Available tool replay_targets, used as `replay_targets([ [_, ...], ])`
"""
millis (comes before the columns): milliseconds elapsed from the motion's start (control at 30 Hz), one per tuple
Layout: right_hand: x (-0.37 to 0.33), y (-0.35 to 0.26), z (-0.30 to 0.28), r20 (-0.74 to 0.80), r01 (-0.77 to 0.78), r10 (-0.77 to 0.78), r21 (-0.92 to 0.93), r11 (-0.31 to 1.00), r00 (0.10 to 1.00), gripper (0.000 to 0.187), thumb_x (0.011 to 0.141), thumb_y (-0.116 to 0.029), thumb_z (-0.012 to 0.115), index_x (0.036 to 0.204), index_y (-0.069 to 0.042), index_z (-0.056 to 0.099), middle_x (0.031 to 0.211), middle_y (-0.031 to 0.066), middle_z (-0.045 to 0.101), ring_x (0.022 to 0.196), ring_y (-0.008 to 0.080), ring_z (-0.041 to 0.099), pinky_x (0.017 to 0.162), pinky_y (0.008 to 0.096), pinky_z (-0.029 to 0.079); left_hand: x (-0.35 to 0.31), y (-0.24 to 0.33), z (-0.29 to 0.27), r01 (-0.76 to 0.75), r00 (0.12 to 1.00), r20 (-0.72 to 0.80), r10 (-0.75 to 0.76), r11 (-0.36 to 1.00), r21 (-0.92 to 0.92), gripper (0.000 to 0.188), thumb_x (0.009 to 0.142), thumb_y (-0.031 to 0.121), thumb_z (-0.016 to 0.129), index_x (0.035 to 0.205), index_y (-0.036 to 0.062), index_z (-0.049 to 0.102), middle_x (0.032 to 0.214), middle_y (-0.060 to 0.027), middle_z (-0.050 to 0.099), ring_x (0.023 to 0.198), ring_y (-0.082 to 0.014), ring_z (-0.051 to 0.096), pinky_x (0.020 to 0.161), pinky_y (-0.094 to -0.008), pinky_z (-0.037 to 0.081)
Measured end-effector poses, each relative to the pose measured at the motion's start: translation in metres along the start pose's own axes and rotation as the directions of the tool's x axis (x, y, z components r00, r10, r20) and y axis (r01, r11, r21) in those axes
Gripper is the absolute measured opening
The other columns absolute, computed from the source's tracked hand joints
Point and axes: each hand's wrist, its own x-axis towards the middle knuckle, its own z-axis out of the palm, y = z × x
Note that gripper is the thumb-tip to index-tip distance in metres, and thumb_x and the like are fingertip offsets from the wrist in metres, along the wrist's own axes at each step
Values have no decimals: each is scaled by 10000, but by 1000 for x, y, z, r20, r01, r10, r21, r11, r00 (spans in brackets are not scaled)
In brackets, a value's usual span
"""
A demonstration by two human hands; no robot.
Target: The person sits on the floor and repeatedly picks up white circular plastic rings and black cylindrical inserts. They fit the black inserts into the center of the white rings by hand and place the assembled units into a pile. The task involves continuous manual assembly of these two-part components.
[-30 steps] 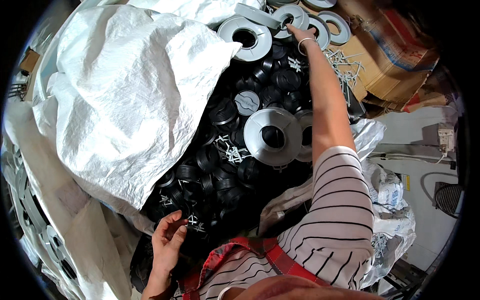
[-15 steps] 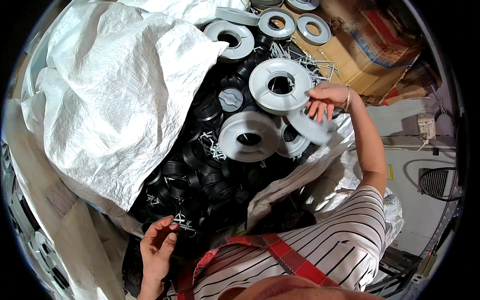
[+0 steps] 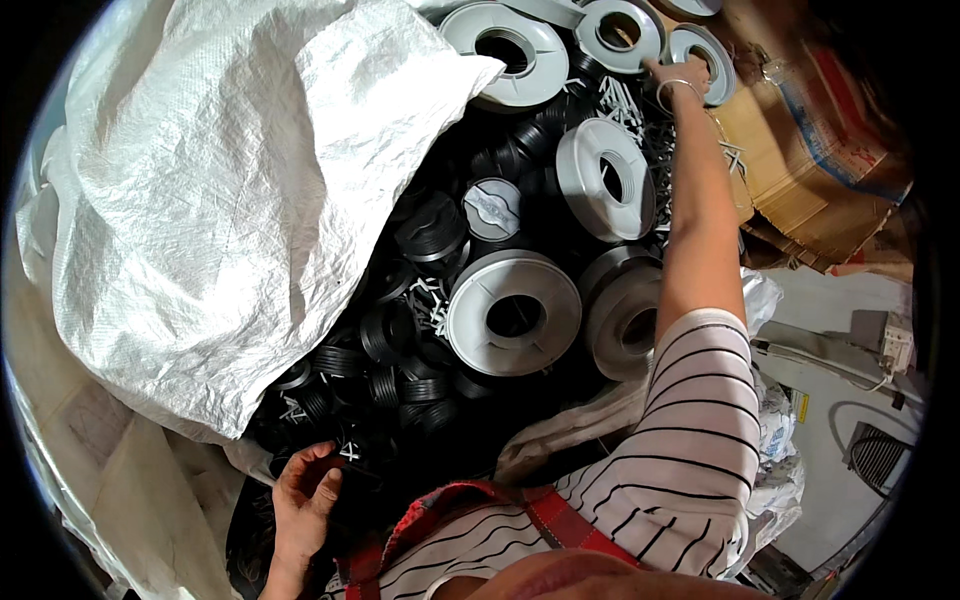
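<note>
My right hand reaches to the far right, its fingers bent over the near-left rim of a grey plastic ring. Beside it lies another grey ring. Low on the left, my left hand is half curled over black ribbed parts, thumb and fingers apart, with nothing plainly held. Between the hands, a wide grey ring lies on the pile and another grey ring leans tilted. At the right, a shaded grey ring is partly covered by my sleeve.
A white woven sheet covers the left side. Small white plastic pieces and a round grey cap lie among the black parts. A large grey ring sits at the back. Cardboard boxes stand at the far right.
My right hand has let go of the blurred grey ring at the right and moved away to the far rings. The middle ring now leans more. My left hand stays nearly in place.
</note>
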Motion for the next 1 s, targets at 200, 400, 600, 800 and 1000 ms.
replay_targets([
  [200,-4,49,-23,108,148,-149,10,989,983,635,629,-383,747,1024,94,608,989,216,626,921,297,610,839,372,487,-16,15,-4,-23,999,46,27,997,-76,372,848,162,668,1140,-22,528,1018,-36,590,933,-90,538,842,-233,420],
  [400,-182,22,-198,750,342,-343,165,925,565,339,671,-253,728,898,-10,661,726,64,624,528,127,558,433,259,455,-42,21,-17,-162,979,98,178,975,-151,399,857,195,656,1166,-25,529,1028,-67,614,957,-124,566,859,-259,433],
  [600,-155,-57,-179,673,513,-621,397,761,400,561,689,-447,747,1014,-7,622,829,71,638,722,140,618,622,298,517,-49,32,-21,-191,962,159,222,963,-190,441,848,238,666,1166,-37,535,1030,-80,619,953,-131,575,845,-271,445],
  [800,-102,-184,-29,262,712,-673,-92,696,692,1108,581,-461,795,1410,-44,189,1365,228,329,1238,358,357,1017,363,335,-40,18,-25,-144,975,148,168,976,-164,428,860,228,657,1177,-28,526,1042,-80,610,978,-143,569,844,-262,434],
  [1000,-109,-148,-5,393,681,-694,198,705,604,959,454,-261,849,1275,0,427,1181,228,562,1092,341,555,897,393,471,-48,16,-42,-47,967,244,81,989,-140,391,871,193,641,1187,-8,527,1073,-69,605,1004,-148,566,846,-256,431],
])
